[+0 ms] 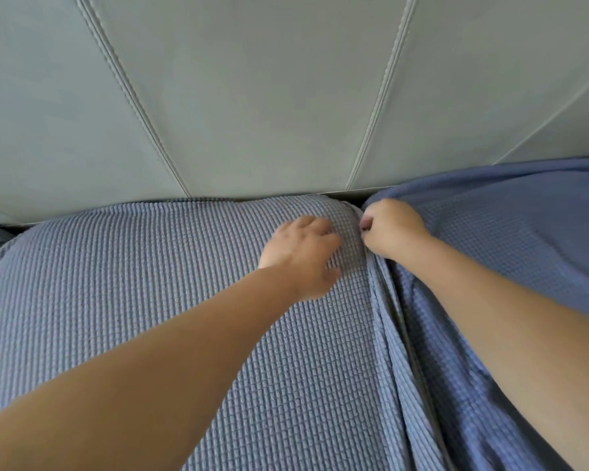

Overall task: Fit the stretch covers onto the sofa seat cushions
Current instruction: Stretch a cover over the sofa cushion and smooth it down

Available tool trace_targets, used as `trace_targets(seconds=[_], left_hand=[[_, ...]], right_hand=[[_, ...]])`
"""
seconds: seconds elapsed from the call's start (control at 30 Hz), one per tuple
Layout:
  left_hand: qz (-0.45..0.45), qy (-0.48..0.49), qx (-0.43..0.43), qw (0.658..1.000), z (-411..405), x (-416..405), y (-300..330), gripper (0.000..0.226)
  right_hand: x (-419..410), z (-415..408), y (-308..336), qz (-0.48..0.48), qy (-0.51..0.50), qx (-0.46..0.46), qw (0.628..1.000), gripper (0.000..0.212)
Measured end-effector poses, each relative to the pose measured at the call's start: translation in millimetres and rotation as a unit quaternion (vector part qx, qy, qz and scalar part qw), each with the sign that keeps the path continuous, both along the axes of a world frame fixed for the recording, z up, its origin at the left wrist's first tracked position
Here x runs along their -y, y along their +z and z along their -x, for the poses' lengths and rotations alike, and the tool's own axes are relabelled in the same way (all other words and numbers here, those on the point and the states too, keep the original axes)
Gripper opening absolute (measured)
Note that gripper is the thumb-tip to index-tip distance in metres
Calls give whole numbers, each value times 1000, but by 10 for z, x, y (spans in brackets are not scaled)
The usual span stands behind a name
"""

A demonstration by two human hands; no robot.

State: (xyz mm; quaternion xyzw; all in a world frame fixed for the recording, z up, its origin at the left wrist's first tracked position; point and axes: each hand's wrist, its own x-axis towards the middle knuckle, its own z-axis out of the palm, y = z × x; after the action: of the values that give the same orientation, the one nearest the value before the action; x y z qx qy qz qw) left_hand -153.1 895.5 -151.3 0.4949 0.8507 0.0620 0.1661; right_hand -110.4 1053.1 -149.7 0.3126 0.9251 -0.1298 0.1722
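**Cover edge gripped at the gap between two seat cushions**

Two seat cushions are seen from above, side by side, with the pale grey-green sofa back (pixel 252 96) rising behind them at 12 o'clock. The cushion at 8 o'clock is fully wrapped in a blue waffle-textured stretch cover (pixel 133 283), which is drawn smooth and taut across its domed top. The second cover (pixel 507 249), of the same blue weave, is spread over the cushion at 3 o'clock, where it is looser and marked by folds, most of all along its far edge against the sofa back.

The left hand (pixel 303 256) is laid palm down on the far right corner of the fitted cover, just beside the gap between the cushions. Its fingers are held straight and slightly spread, pressed onto the fabric, with the thumb stretched out toward 5 o'clock.

The right hand (pixel 390 227) is placed at the far end of the gap, close to the sofa back and just beside the left hand, without contact between the two. Its fingers are curled tightly into a fist around the edge of the second cover, and the fabric is gathered into pleats running from the fist down the gap toward 6 o'clock. The fingertips themselves are hidden within the fist.
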Motion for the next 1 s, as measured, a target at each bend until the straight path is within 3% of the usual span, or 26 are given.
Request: trace_targets(seconds=[0.1, 0.33, 0.47, 0.57, 0.77, 0.9, 1.0], left_hand=[[15, -74, 21, 997, -277, -170, -34, 58], [32, -34, 10, 999, -432, -324, -51, 75], [51, -43, 15, 998, -493, -358, -22, 73], [43, -42, 17, 998, -541, -357, 5, 66], [10, -74, 16, 997, -587, -321, -27, 46], [40, -137, -8, 990, -611, -280, -150, 51], [84, -138, -28, 986, -610, -319, -132, 59]], right_hand=[[-30, -221, 88, 2, -47, -30, 998, 30], [44, -698, 1, 22, -10, 49, 999, 46], [75, -733, 40, -3, 7, 8, 1000, 29], [-114, -743, 164, -21, -41, -26, 999, 18], [-182, -669, 138, -30, -52, -30, 998, 24], [-73, -699, 179, -47, -31, -81, 995, 17], [178, -752, 133, 34, -27, -113, 993, 11]])
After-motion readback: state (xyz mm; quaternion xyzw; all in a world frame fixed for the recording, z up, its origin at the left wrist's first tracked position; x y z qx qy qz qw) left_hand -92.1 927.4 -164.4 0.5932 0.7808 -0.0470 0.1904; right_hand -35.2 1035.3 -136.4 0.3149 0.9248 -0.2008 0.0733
